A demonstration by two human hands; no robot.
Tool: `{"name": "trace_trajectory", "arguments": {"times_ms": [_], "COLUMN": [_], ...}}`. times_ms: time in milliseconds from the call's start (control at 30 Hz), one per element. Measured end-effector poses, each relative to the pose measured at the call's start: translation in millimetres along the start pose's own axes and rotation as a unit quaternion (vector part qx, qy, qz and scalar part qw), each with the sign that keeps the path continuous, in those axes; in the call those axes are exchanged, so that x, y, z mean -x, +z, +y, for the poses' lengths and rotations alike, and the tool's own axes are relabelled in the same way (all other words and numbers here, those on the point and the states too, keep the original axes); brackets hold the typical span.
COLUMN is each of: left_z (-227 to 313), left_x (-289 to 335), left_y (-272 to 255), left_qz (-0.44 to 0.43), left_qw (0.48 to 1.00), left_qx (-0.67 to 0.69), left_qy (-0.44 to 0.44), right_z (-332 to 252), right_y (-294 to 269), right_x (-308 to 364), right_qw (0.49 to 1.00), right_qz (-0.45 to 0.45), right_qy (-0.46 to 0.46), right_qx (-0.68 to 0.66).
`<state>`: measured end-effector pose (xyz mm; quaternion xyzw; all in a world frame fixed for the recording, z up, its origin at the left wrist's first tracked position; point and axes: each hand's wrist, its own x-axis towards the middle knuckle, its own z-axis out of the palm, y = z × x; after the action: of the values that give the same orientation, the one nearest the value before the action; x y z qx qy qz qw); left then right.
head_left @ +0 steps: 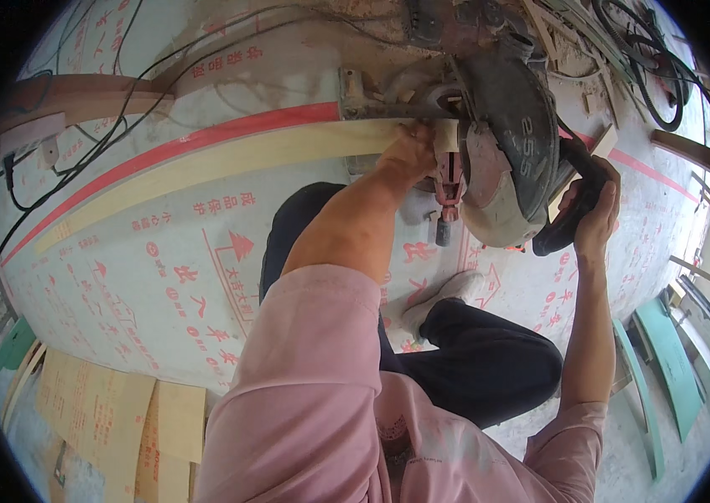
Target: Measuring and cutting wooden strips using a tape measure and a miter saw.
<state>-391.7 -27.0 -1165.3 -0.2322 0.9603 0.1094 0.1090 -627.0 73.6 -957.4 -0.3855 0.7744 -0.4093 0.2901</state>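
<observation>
A mitre saw [510, 134] with a dark guard stands on the floor in front of me. My right hand [600, 205] is wrapped round its black handle [569, 210], at the saw's right side. A long, pale wooden strip [229, 159] lies across the saw's base and runs far out to the left. My left hand [413, 151] grips the strip near its right end, just left of the blade guard, its fingers curled at the far edge. The reddish saw arm with a dark knob [443, 233] sticks out toward me below that end. The blade itself is hidden by the guard.
Printed protective sheeting [162, 277] with a red stripe covers the floor. Black cables [128, 109] run along the left, near a white power strip [32, 138]. Wooden panels [103, 411] lie at lower left, green boards [669, 360] at right. Sawdust and offcuts surround the saw's far side.
</observation>
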Motion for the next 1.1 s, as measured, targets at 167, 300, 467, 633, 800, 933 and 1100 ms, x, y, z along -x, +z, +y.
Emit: {"name": "trace_trajectory", "arguments": {"times_ms": [167,300,467,633,800,933,1100], "left_z": [-2,-4,-6,-4,-4,-5,-6], "left_x": [3,2,2,0,0,-1,-4], "left_y": [-5,-14,-14,-8,-9,4,6], "left_qz": [0.018,-0.053,-0.048,-0.026,-0.03,0.011,-0.009], "left_qw": [0.999,0.997,0.998,0.998,0.999,0.998,0.998], "left_qx": [-0.045,-0.044,-0.044,-0.05,-0.032,-0.064,-0.056], "left_qy": [0.002,0.039,0.022,0.022,0.026,0.013,0.03], "right_z": [4,5,6,13,15,15,21], "right_y": [-2,-1,0,0,3,6,3], "right_x": [2,2,3,6,9,11,15], "right_qw": [1.0,1.0,1.0,0.999,0.998,0.999,0.999], "right_qz": [-0.003,0.003,-0.004,0.003,0.01,0.003,0.003], "right_qy": [-0.01,-0.007,-0.022,-0.032,-0.057,-0.047,-0.047], "right_qx": [0.0,-0.002,0.012,0.008,-0.007,-0.027,-0.02]}}
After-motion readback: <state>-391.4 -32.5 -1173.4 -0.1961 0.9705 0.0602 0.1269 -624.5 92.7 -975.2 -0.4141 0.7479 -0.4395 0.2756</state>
